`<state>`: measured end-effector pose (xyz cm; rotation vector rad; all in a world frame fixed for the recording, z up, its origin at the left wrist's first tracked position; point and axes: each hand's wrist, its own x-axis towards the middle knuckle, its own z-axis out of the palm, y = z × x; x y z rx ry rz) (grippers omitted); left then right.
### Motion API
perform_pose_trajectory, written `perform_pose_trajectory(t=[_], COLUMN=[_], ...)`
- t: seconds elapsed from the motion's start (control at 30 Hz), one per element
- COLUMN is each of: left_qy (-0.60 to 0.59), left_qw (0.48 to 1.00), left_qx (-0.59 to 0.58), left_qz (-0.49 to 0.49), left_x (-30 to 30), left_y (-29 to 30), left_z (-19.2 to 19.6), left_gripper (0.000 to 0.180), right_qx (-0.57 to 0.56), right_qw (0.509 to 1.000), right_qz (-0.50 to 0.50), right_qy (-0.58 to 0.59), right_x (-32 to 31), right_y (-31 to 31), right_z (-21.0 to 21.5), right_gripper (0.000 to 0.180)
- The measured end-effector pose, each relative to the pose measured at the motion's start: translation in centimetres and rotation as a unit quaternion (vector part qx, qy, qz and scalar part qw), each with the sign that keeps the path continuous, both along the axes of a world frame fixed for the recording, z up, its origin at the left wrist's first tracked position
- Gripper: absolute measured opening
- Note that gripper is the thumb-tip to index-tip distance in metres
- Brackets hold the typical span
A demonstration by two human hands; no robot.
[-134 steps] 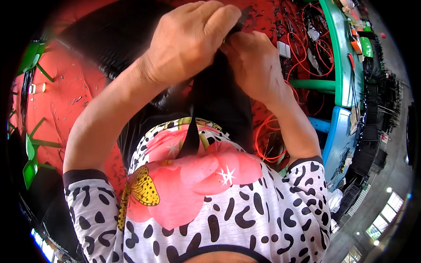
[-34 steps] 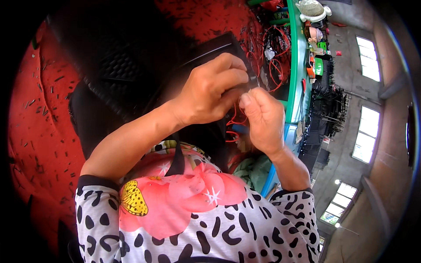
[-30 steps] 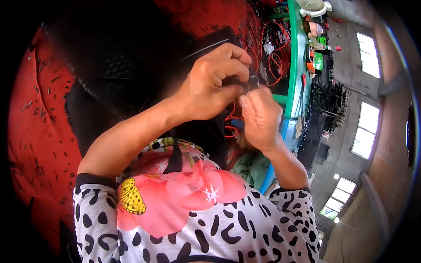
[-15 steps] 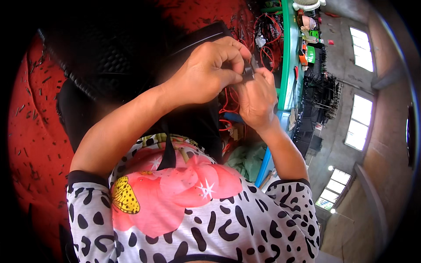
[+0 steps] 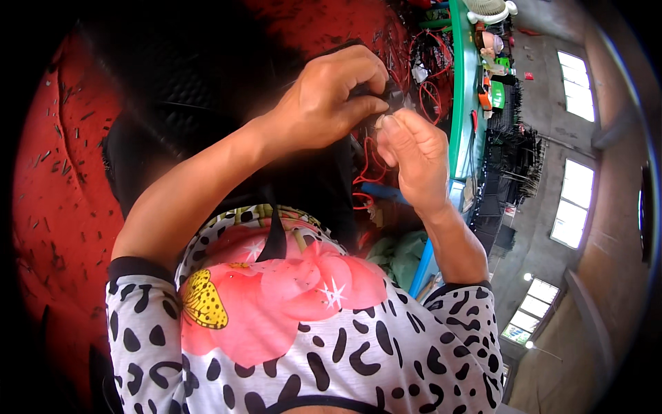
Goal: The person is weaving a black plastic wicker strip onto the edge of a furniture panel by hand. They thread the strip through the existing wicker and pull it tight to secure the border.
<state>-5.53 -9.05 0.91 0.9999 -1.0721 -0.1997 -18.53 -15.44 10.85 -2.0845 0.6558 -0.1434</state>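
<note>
My left hand (image 5: 334, 93) is held out in front of my chest, its thumb and fingers curled in a pinch. Close beside it, my right hand (image 5: 417, 155) is closed too, its thumb pressed on the bent fingers. The two hands nearly meet at the fingertips. A small dark piece (image 5: 394, 98) shows between them, too blurred and covered to name. What each hand pinches is hidden by the fingers. Behind and below my left arm lies a large black woven-textured thing (image 5: 183, 86), mostly lost in shadow.
At the right runs a long table with a green edge (image 5: 457, 83), bearing a white fan (image 5: 488, 10) and a stack of black parts (image 5: 510, 162). Red cords (image 5: 431, 100) tangle below it. A pale green bag (image 5: 403, 259) lies nearby. Dark scraps litter the red floor (image 5: 52, 179).
My right hand has turned, its thumb now folded over the fingers. The grey piece seen between the hands is now mostly hidden. My left hand has risen slightly.
</note>
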Motion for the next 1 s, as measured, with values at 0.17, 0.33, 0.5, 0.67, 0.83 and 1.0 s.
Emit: perform_pose_trajectory(t=[0.17, 0.33, 0.5, 0.67, 0.83, 1.0], left_qy=[-0.146, -0.139, -0.141, -0.144, -0.184, -0.227], left_qw=[0.986, 0.985, 0.98, 0.979, 0.972, 0.963], left_qx=[-0.029, -0.004, -0.001, 0.0, 0.005, 0.01], left_qz=[0.071, 0.105, 0.142, 0.143, 0.148, 0.142], left_x=[0.5, 0.2, -0.5, -0.5, -0.4, -0.2], left_y=[0.9, 1.4, 1.3, 1.0, 1.1, 1.5], left_z=[0.5, 1.1, 1.2, 1.2, 1.4, 1.6], left_gripper=[0.026, 0.029, 0.041, 0.046, 0.045, 0.047], right_qx=[0.003, 0.228, 0.008, -0.21, -0.406, -0.326], right_qw=[1.0, 0.967, 1.0, 0.977, 0.898, 0.935], right_qz=[0.02, -0.065, 0.005, 0.04, 0.119, 0.103], right_qy=[-0.016, -0.095, -0.027, -0.015, -0.119, -0.096], right_x=[0.1, 0.8, 0.0, -0.7, -0.9, -1.1], right_y=[0.1, 0.3, 0.4, 0.1, -0.6, -0.6], right_z=[-0.2, 0.4, 0.1, -1.1, -2.4, -2.9], right_gripper=[0.029, 0.027, 0.029, 0.015, 0.01, 0.008])
